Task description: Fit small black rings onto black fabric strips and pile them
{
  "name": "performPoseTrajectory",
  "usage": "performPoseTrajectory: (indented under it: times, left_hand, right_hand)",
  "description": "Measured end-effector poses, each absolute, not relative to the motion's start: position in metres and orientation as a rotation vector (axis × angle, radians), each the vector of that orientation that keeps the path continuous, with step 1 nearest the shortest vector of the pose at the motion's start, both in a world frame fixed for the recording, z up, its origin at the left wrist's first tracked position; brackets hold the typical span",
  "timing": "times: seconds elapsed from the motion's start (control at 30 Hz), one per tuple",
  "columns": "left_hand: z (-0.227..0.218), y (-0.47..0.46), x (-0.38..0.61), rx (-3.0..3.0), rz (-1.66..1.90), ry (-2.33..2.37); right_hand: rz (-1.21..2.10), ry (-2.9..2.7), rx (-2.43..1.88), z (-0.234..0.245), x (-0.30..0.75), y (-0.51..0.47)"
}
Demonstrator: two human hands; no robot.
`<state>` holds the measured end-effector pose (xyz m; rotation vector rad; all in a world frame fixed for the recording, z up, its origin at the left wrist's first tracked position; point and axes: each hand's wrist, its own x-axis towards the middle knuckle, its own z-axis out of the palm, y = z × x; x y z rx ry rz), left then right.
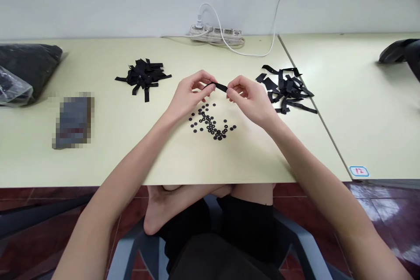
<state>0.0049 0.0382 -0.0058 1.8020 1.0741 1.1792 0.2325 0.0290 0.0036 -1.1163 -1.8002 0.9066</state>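
Note:
A short black fabric strip (221,87) is stretched between my two hands above the table. My left hand (193,92) pinches its left end between thumb and fingers. At the other end, my right hand (247,96) has its fingertips closed on the strip. Just below the hands lie several small black ring-like discs (211,127), scattered loosely. A heap of black strips (142,75) is to the left of my left hand, and a second heap of black strips (288,89) lies beside my right hand.
A power strip (216,33) with a white cable stands against the wall. Far left are a dark plastic bag (29,72) and a blurred-out object (72,120). A table seam (324,127) runs along the right, near a number label (359,171). A black object (398,51) sits far right.

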Motion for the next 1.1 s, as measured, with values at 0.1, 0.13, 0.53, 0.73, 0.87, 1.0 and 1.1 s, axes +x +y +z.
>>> performPoseTrajectory:
  times: [0.1, 0.13, 0.53, 0.73, 0.87, 1.0, 1.1]
  left_hand:
    - [-0.005, 0.036, 0.005, 1.868, 1.149, 1.129]
    - [-0.003, 0.036, 0.005, 1.895, 1.141, 1.150]
    - [0.005, 0.030, 0.003, 1.938, 0.976, 1.090]
    - [0.003, 0.034, 0.003, 1.772, 1.057, 1.076]
    - [-0.005, 0.047, -0.006, 1.575, 1.233, 1.159]
    - [-0.013, 0.057, -0.015, 1.468, 1.271, 1.198]
    - [-0.016, 0.059, -0.016, 1.453, 1.270, 1.196]
  right_hand:
    - [0.915, -1.779, -1.099, 0.004, 0.232, 0.028]
    - [0.930, -1.764, -1.083, 0.004, 0.231, 0.027]
    - [0.998, -1.801, -1.048, 0.009, 0.229, 0.022]
    - [0.994, -1.810, -1.043, 0.007, 0.231, 0.025]
    - [0.959, -2.060, -1.059, 0.008, 0.236, 0.023]
    - [1.069, -2.318, -0.961, 0.004, 0.237, 0.021]
    - [1.077, -2.361, -0.926, -0.002, 0.235, 0.022]
